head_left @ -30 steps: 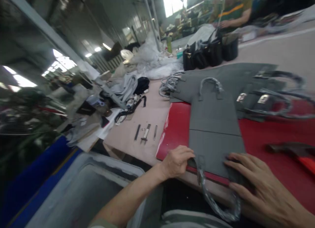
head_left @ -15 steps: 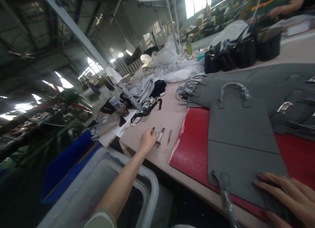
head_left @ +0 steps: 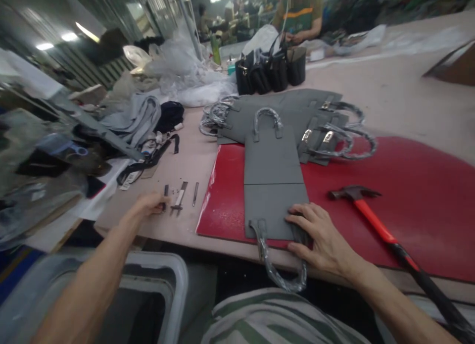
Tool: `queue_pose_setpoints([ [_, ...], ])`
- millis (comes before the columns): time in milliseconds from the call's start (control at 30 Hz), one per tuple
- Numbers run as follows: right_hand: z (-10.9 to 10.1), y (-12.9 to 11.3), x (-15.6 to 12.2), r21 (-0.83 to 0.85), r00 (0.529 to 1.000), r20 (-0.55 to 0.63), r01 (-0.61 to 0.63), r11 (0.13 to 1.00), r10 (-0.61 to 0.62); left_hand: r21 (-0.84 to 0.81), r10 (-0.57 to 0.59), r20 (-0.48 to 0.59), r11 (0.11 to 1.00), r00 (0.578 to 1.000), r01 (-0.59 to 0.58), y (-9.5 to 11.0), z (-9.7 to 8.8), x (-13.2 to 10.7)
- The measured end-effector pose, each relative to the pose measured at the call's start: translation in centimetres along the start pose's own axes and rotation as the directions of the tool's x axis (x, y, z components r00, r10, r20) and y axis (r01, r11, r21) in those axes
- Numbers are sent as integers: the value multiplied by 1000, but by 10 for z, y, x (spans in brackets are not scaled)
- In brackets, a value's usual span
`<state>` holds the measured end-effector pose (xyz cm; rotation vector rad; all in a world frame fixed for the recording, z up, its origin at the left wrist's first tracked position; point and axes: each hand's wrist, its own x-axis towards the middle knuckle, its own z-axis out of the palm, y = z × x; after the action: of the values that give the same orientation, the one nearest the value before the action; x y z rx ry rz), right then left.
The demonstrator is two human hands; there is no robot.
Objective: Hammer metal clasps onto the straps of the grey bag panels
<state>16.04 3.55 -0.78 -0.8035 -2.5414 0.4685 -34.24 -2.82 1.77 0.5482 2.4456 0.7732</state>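
Observation:
A flat grey bag panel [head_left: 272,178] with a plastic-wrapped handle at each end lies on a red mat [head_left: 401,200]. My right hand [head_left: 321,235] rests flat on the panel's near right corner, fingers spread, next to the near handle [head_left: 278,270] that hangs over the table edge. My left hand [head_left: 148,204] reaches out to the left and closes its fingertips on a small dark metal tool [head_left: 166,190] on the tan table. Two more thin metal tools [head_left: 187,194] lie just right of it.
A red-handled hammer [head_left: 374,220] lies on the mat right of my hand. More grey panels [head_left: 297,116] are stacked behind, with black bags [head_left: 270,72] and white plastic [head_left: 185,76] farther back. Clutter fills the left. A grey bin [head_left: 163,279] sits below. A person works at the far end.
My left hand left the panel's near corner and went left to the small metal tools. My right hand stayed flat on the panel. The view swung right, which brought the hammer into view.

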Motion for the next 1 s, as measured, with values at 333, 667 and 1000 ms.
queue_pose_setpoints([
  [333, -3, -10, 0, 7, 1000, 24, -19, 1000, 19, -741, 362, 381, 669, 851, 47, 20, 70, -105],
  [667, 0, -6, 0, 14, 999, 35, -37, 999, 37, -566, 779, 282, 607, 560, -558, 46, 161, -194],
  [1000, 2, -2, 1, 43, 998, 26, -50, 998, 49, -516, 902, 228, 431, 367, -740, 42, 173, -193],
])
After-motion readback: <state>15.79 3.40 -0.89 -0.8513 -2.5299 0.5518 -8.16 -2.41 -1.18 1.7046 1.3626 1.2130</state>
